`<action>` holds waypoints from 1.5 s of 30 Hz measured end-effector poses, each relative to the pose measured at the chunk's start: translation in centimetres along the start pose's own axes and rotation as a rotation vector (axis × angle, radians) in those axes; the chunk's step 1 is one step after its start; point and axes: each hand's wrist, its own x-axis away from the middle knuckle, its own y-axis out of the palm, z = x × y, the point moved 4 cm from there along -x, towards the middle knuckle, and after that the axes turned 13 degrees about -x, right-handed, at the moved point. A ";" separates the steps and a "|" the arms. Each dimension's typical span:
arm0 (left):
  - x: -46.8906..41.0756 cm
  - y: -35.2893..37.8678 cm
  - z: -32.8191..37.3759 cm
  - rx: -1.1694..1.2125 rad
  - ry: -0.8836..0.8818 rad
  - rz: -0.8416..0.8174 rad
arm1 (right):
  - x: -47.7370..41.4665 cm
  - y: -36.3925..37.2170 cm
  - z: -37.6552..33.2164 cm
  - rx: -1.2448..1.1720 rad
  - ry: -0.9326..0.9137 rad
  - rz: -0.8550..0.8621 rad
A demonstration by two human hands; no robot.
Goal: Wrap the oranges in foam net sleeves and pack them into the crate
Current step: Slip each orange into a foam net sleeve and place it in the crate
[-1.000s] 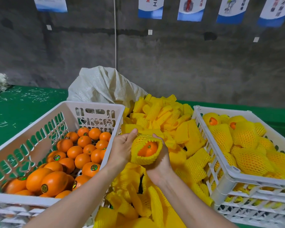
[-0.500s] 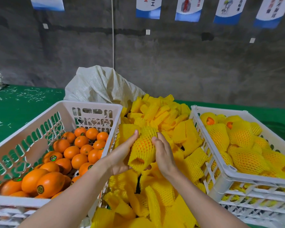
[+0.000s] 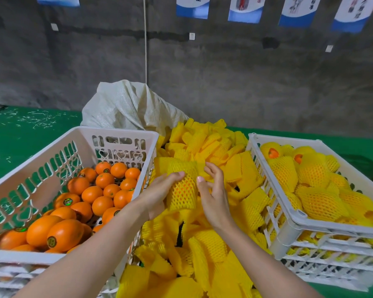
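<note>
Head view: unreadable round stickers (image 3: 51, 241) on oranges (image 3: 105, 180)

Rough grey concrete wall (image 3: 246, 82) at back, dim, flat light. Blue-and-white banners (image 3: 246, 9) hang along top edge, text unreadable. Thin cord (image 3: 146, 39) drops vertically. Small white tags (image 3: 192, 36) stuck on wall. Green surface (image 3: 19, 134) below, w/ white scraps (image 3: 30, 121) scattered at left.
</note>
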 end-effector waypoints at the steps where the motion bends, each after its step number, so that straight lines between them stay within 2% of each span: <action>1: -0.2 -0.2 -0.1 -0.005 0.008 0.025 | 0.5 0.2 0.1 -0.005 -0.008 -0.037; 5: -0.5 -0.8 -0.8 -0.063 0.106 -0.007 | 1.8 1.5 0.5 0.130 -0.043 -0.187; 9: -1.8 -1.1 -2.9 -0.281 0.046 -0.133 | 2.3 1.5 0.5 0.242 -0.006 -0.107; 12: -3.8 -1.4 -4.5 -0.183 -0.052 -0.094 | 2.3 -0.1 -0.2 0.308 -0.020 -0.046; 16: -4.7 -1.5 -5.0 -0.300 -0.007 -0.050 | 2.6 -2.6 -1.2 0.350 -0.017 -0.121; 20: -3.6 1.7 -3.9 -0.309 0.045 -0.104 | 3.2 -5.1 -1.8 0.280 -0.002 -0.191; 22: -2.3 4.6 -2.6 -0.296 0.097 -0.098 | 2.9 -7.0 -2.6 0.237 -0.039 -0.127; 25: -1.3 9.7 -1.0 -0.245 0.236 -0.032 | 1.5 -11.1 -3.7 0.187 -0.115 0.078; 27: -1.0 12.9 0.0 -0.362 0.367 0.060 | 0.3 -14.7 -4.0 0.179 -0.160 0.260; 29: -0.8 15.9 1.0 -0.623 0.537 0.105 | -1.1 -18.4 -4.0 0.231 -0.162 0.408; 32: -1.4 20.3 1.6 -0.999 0.805 0.044 | -2.6 -23.7 -3.7 0.399 -0.114 0.588; 36: -3.0 23.9 1.0 -1.165 0.789 -0.091 | -3.2 -29.5 -2.7 0.495 0.036 0.731; 38: -3.3 24.2 1.0 -1.195 0.788 -0.114 | -3.5 -31.2 -1.7 0.550 0.160 0.702; 42: -3.4 23.7 0.8 -1.192 0.780 -0.129 | -3.5 -32.5 0.8 0.718 0.482 0.537; 44: -3.7 23.6 0.8 -1.214 0.730 -0.177 | -3.3 -32.8 1.0 0.756 0.545 0.545; 45: -3.8 23.5 0.9 -1.214 0.694 -0.211 | -3.3 -32.7 0.7 0.798 0.519 0.560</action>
